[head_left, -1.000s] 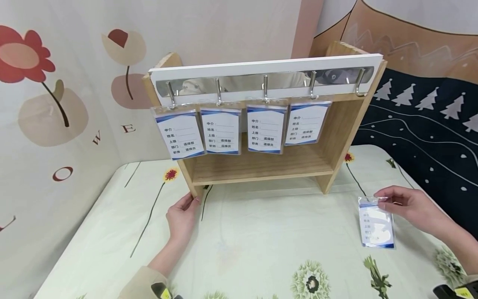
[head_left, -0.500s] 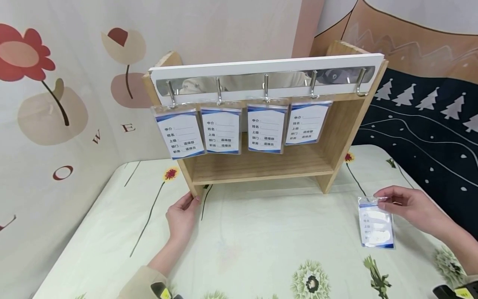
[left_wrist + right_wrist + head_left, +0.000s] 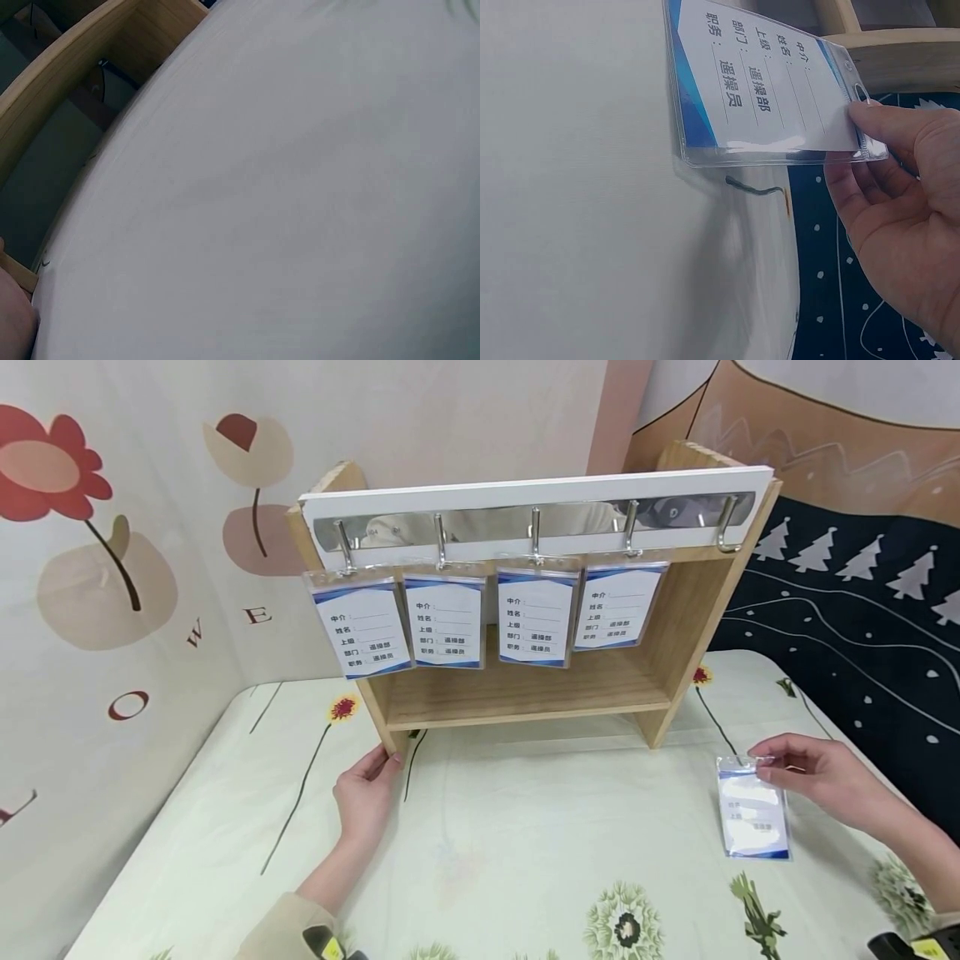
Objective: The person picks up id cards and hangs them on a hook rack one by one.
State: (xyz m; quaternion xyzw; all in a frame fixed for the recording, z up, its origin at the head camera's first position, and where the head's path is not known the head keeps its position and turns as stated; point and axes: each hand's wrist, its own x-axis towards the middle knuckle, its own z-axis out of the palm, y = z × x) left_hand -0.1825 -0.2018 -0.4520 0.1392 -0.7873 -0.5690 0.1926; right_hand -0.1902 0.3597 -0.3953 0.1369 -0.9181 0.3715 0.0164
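Note:
My right hand point(image 3: 828, 778) pinches the top corner of a clear plastic ID badge point(image 3: 756, 822) between thumb and fingers, to the right of a wooden shelf point(image 3: 525, 693). In the right wrist view the badge point(image 3: 765, 82) has blue corners, printed lines and a slot by the thumb. The left hand point(image 3: 365, 797) grips the foot of the shelf's left side panel; only a sliver of that hand point(image 3: 15, 319) enters the left wrist view. Several similar badges point(image 3: 444, 627) hang from hooks on the white hook rail point(image 3: 540, 493) across the shelf's top. The rightmost hook point(image 3: 726, 524) holds no badge.
A pale flowered cloth point(image 3: 525, 827) covers the surface under the shelf. Behind it hangs a light printed curtain point(image 3: 465, 410). To the right is a dark blue fabric with white trees point(image 3: 870, 610).
The badge in my right hand has shifted very slightly left and tilted, so the glare on it differs. My left hand and the shelf stay as they were.

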